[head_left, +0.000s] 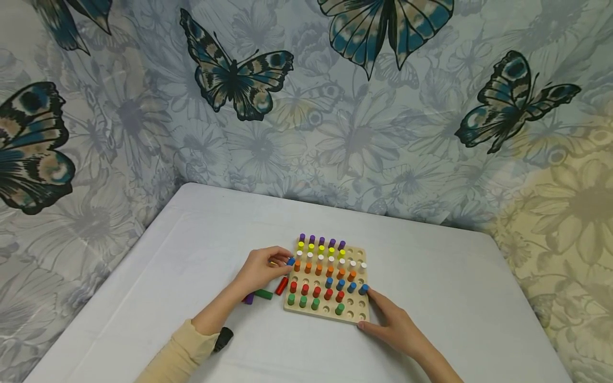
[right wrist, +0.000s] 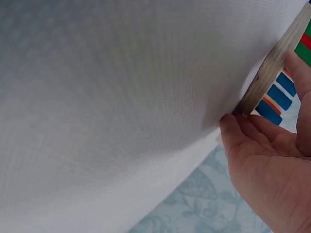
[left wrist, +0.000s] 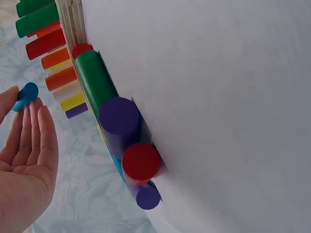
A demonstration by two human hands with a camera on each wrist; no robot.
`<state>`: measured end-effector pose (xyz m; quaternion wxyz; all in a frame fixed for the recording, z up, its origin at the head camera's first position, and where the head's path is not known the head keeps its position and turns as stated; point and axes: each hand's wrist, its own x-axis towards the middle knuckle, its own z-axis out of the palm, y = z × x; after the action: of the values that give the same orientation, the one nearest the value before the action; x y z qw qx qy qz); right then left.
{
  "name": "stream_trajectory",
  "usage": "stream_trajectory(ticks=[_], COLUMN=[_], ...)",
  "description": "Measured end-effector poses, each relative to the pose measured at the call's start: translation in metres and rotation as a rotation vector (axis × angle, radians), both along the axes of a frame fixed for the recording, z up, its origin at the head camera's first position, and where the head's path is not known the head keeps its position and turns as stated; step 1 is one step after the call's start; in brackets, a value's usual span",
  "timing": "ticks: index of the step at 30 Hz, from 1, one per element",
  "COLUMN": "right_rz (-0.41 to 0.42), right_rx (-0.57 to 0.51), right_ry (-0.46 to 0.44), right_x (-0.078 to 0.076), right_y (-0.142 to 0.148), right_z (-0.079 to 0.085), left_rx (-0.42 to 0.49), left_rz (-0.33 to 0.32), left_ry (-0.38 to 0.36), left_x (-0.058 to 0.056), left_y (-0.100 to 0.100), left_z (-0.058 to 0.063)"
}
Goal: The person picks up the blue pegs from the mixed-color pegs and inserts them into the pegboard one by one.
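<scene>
My left hand (head_left: pixel 261 270) pinches a blue peg (left wrist: pixel 28 92) between thumb and fingertips, by the left edge of a wooden pegboard (head_left: pixel 306 312). The board carries rows of upright purple, yellow, white, orange, blue, red and green pegs. In the blue row, pegs stand at the right and bare holes lie at the left. At the board's near right corner, my right hand (head_left: pixel 395 324) grips its edge, thumb on the front side and fingers along the right side. The right wrist view shows those fingertips against the wooden edge (right wrist: pixel 265 77).
Loose pegs lie on the white table (head_left: pixel 431 276) left of the board, among them a red peg (head_left: pixel 281 286), a green peg (head_left: pixel 264 294) and a purple peg (left wrist: pixel 119 119). A black device (head_left: pixel 223 339) sits at the left wrist. Butterfly-patterned walls stand behind and left of the table.
</scene>
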<state>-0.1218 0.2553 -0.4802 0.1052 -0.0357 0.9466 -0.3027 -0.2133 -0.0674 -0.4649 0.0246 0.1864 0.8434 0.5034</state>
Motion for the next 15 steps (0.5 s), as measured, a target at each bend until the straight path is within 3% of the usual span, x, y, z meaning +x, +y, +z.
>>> stream_trajectory(ticks=[6,15], right_rz=[0.008,0.033], right_rx=[-0.003,-0.018], right_ry=[0.006,0.013], right_x=[0.000,0.001], right_y=[0.000,0.002], right_z=[0.001,0.001], left_rx=[0.059,0.191], left_rz=[-0.012,-0.083], left_ry=[-0.031,-0.005], left_x=[0.001,0.004], left_y=[0.004,0.015], left_z=[0.002,0.003])
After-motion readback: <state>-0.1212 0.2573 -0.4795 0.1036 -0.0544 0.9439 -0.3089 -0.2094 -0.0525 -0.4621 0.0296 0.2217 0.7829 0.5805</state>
